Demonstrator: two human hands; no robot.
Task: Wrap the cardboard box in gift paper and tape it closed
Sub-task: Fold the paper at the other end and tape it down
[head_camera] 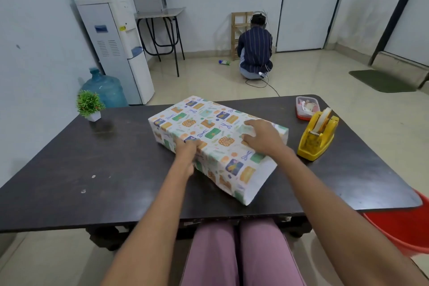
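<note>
On the dark, matte wooden table (69,169), slightly scuffed, a long rectangular box wrapped in gift paper (216,137) is lying diagonally at the centre, its far end pointing up-left and its near end towards the table's front edge. Its paper is smooth and white, printed with small orange, green and navy motifs and blue scissors; at the near right end the paper is standing out past the box as an open, unfolded sleeve showing its plain white inside.

Left hand (185,151): fingers are curling over the box's left long edge and pressing on the paper; whether they are pinching it cannot be told.
Right hand (262,137): it is lying palm-down on the top face, fingers spread wide and flat on the paper.

Just right of the box, apart from it, a glossy yellow plastic tape dispenser (318,137) is sitting with a pale roll mounted. Behind it, a small clear lidded container with a red base (306,107) is resting near the far right corner. At the far left corner, a small artificial green plant in a white pot (90,105) is standing upright.

Below the table's right edge, a red plastic tub (406,225) is partly showing. On the tiled floor beyond, a person (255,49) is crouching, back turned, beside a white water dispenser (113,49).
</note>
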